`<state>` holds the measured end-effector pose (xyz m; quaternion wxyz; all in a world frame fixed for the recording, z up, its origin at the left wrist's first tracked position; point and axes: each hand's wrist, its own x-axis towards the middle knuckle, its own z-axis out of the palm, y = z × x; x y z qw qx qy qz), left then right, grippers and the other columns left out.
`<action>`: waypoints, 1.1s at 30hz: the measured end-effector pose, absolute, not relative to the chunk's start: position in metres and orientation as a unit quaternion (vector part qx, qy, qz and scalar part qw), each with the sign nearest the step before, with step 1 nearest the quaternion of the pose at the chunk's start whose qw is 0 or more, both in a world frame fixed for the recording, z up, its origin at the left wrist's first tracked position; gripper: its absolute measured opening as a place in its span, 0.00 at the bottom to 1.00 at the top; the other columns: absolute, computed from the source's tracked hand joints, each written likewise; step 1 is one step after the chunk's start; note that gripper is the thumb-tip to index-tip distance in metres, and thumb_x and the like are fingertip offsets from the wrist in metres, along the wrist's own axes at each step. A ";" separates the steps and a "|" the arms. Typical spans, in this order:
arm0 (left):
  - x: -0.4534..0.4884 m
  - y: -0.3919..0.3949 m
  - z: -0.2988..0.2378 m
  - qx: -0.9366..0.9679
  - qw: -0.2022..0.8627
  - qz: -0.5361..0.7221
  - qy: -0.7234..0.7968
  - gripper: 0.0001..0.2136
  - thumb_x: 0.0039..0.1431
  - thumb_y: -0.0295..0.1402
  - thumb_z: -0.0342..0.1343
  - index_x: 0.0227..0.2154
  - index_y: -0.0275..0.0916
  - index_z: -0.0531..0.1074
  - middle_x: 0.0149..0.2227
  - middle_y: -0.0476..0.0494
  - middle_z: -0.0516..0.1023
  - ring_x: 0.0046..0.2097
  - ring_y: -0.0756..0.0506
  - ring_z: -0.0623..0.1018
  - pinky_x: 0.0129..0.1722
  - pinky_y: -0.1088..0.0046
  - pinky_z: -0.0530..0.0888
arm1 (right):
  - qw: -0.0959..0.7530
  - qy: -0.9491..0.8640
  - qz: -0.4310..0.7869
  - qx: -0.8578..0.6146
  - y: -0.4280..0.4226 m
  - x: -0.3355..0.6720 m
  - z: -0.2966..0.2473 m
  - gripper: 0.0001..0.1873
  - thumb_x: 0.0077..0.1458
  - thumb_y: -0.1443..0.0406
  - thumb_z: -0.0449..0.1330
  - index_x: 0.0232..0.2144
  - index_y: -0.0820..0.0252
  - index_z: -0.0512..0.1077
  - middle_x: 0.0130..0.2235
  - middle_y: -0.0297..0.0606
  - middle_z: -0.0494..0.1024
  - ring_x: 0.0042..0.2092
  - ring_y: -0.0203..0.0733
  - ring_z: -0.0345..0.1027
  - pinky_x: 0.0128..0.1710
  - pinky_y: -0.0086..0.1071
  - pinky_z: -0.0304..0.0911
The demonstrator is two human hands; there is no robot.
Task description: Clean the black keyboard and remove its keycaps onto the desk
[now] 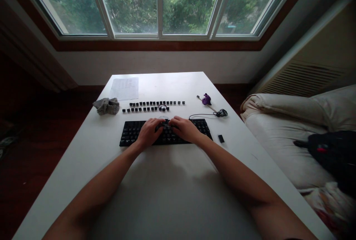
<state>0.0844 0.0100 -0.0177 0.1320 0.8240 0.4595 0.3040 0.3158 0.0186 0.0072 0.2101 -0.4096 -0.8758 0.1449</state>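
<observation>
A black keyboard (130,133) lies across the middle of a white table (167,188). My left hand (150,130) and my right hand (184,128) both rest on its middle, fingertips meeting over the top rows. The fingers of both hands are curled and pressed together around a small dark thing (166,124) that I cannot make out. Behind the keyboard lie two rows of several loose black keycaps (154,106), with a small wire tool (162,107) among them.
A grey cloth (106,106) and a sheet of paper (124,88) lie at the far left. A purple-tipped brush (206,99), a coiled black cable (219,113) and one small black piece (221,138) lie right. A sofa (292,136) with a dark object stands beside the table.
</observation>
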 end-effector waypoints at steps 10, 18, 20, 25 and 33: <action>0.086 0.007 -0.016 0.815 0.158 0.311 0.462 0.14 0.63 0.30 0.53 0.50 0.45 0.72 0.45 0.45 0.78 0.47 0.42 0.77 0.49 0.63 0.74 | 0.199 -0.890 0.171 -0.374 0.017 0.312 0.002 0.10 0.60 0.69 0.60 0.44 0.53 0.74 0.43 0.37 0.76 0.37 0.38 0.70 0.39 0.30 0.59; 0.088 0.005 -0.016 0.779 0.303 0.348 0.424 0.15 0.59 0.25 0.51 0.47 0.42 0.72 0.37 0.48 0.78 0.37 0.47 0.77 0.41 0.69 0.74 | 0.202 -0.891 0.153 -0.378 0.018 0.314 0.002 0.10 0.61 0.68 0.61 0.45 0.52 0.75 0.44 0.37 0.78 0.39 0.40 0.71 0.38 0.30 0.58; 0.088 0.007 -0.019 0.758 0.354 0.369 0.406 0.16 0.58 0.25 0.52 0.49 0.41 0.72 0.38 0.47 0.79 0.38 0.47 0.77 0.42 0.69 0.74 | 0.203 -0.891 0.145 -0.379 0.019 0.316 0.004 0.11 0.61 0.68 0.61 0.45 0.52 0.75 0.44 0.36 0.78 0.38 0.39 0.71 0.37 0.29 0.58; 0.089 0.012 -0.024 0.681 0.456 0.437 0.370 0.12 0.63 0.33 0.54 0.48 0.39 0.73 0.40 0.43 0.80 0.42 0.45 0.79 0.48 0.66 0.73 | 0.206 -0.895 0.133 -0.373 0.019 0.319 0.007 0.11 0.61 0.68 0.60 0.46 0.53 0.75 0.44 0.36 0.77 0.37 0.37 0.70 0.36 0.28 0.57; 0.089 0.014 -0.020 0.588 0.550 0.478 0.352 0.16 0.61 0.37 0.61 0.50 0.38 0.73 0.41 0.42 0.82 0.47 0.43 0.79 0.51 0.65 0.71 | 0.214 -0.896 0.129 -0.366 0.018 0.318 0.005 0.11 0.61 0.68 0.60 0.45 0.53 0.74 0.43 0.36 0.78 0.36 0.37 0.70 0.36 0.28 0.57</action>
